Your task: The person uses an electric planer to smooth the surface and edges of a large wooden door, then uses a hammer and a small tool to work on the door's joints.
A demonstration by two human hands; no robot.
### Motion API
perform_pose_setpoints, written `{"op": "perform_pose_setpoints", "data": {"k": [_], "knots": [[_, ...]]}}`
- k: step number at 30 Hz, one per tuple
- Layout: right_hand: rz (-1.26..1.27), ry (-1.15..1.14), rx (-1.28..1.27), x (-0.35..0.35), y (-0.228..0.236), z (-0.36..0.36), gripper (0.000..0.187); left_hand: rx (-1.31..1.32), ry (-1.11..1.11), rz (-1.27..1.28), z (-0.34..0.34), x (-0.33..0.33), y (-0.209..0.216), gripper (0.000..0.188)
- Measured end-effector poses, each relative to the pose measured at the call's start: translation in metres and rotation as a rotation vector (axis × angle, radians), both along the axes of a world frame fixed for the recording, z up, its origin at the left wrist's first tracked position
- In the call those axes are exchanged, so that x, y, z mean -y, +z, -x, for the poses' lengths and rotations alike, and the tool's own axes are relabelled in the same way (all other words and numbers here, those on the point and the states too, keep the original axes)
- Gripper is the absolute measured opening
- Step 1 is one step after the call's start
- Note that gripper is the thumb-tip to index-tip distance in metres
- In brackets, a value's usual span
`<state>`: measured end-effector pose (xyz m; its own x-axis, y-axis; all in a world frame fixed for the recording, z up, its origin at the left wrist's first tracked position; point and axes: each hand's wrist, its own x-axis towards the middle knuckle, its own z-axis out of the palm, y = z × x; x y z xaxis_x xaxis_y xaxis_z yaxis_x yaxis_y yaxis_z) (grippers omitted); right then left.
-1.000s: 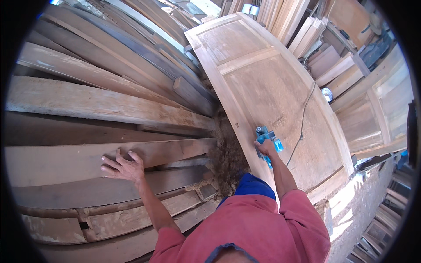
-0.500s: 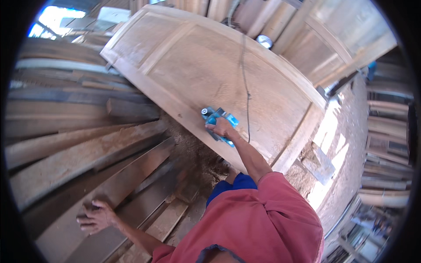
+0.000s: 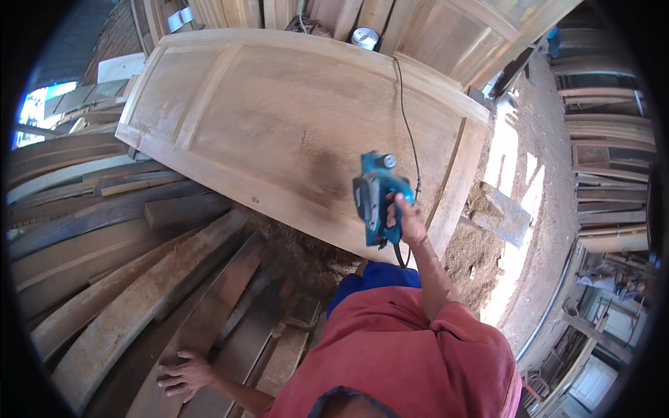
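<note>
- In the head view, I saw the right hand (image 3: 408, 216) just right of the middle of the frame, its fingers wrapped around the handle of a blue power planer (image 3: 376, 195).
- The planer was tilted and looked raised clear of the wide panelled door (image 3: 279, 90) that stretched across the upper middle of the frame; a dark shadow fell on the wood to its left.
- I made out a dark cable (image 3: 411, 132) running down over the door, passing just right of the planer.
- At the lower left of the frame I had the left hand (image 3: 187, 376), fingers spread and grasping nothing, laid over a brown plank (image 3: 209, 306); I could not tell how firmly it pressed.
- More long boards (image 3: 104, 258) fanned out across the left side.
- Near the top, I noted a round tin (image 3: 364, 37) just beyond the door's far edge, and a second door (image 3: 453, 35) to its right.
- Right of the panelled door, a flat grey board (image 3: 509, 212) lay beside bright sunlit patches on the floor (image 3: 550, 153).
- A red shirt (image 3: 397, 348) and blue shorts (image 3: 376, 279) took up the lower middle.
</note>
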<state>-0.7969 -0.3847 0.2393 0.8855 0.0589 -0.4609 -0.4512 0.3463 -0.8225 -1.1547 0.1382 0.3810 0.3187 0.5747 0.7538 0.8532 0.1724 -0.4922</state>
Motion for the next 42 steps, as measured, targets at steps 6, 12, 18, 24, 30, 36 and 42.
{"op": "perform_pose_setpoints", "data": {"k": [6, 12, 18, 24, 30, 36, 42], "knots": [[0.016, -0.534, 0.107, 0.052, 0.013, -0.046, 0.028, 0.071, 0.091, 0.589, -0.055, 0.064, -0.055, 0.081], [0.433, -0.589, 0.028, 0.144, -0.016, -0.048, 0.031, 0.069, -0.119, 0.47, -0.036, 0.043, -0.111, 0.087], [0.501, -0.515, -0.111, 0.198, -0.073, -0.02, 0.029, 0.035, -0.029, 0.467, -0.035, 0.039, -0.115, 0.087], [0.403, -0.54, -0.215, 0.199, -0.103, 0.002, 0.021, -0.003, -0.277, 0.279, -0.026, 0.032, -0.126, 0.089], [0.351, -0.51, -0.151, 0.196, -0.115, 0.008, 0.019, -0.025, -0.049, 0.446, -0.043, 0.047, -0.131, 0.085], [0.326, -0.481, -0.115, 0.197, -0.115, 0.009, 0.019, -0.017, -0.039, 1.045, -0.073, 0.129, -0.244, 0.085], [0.293, -0.395, 0.014, 0.205, -0.112, 0.018, 0.02, 0.029, -0.614, 1.663, -0.146, 0.416, -0.299, 0.099]]}}
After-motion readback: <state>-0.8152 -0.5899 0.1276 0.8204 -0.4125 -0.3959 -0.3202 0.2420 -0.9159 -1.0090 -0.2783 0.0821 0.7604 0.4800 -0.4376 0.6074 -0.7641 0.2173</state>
